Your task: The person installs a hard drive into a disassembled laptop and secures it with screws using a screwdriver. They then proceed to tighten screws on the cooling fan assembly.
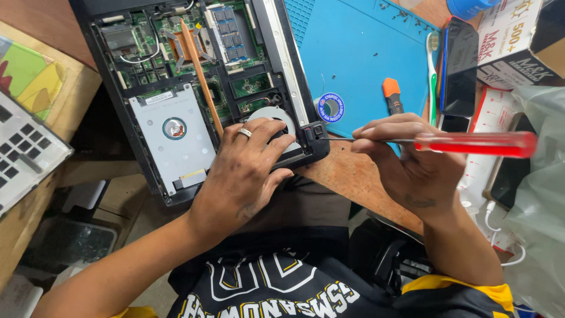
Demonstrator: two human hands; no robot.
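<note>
An opened black laptop base [147, 171] lies with its insides up: a silver drive [173, 138], green circuit boards, memory sticks [229, 32] and a copper heat pipe [200, 73]. My left hand [247, 171], with a ring on one finger, rests on the round cooling fan [272, 115] at the laptop's near right corner. My right hand [406, 162] grips a screwdriver with a clear red handle [477, 144]; its thin shaft points left, the tip at the laptop's corner edge [318, 132].
A blue work mat [359, 53] lies right of the laptop, with small screws near its top and an orange-tipped tool [392, 94]. A dark phone [462, 65], a cardboard box [518, 41], a plastic bag [541, 194] and a keyboard part [23, 150] surround it.
</note>
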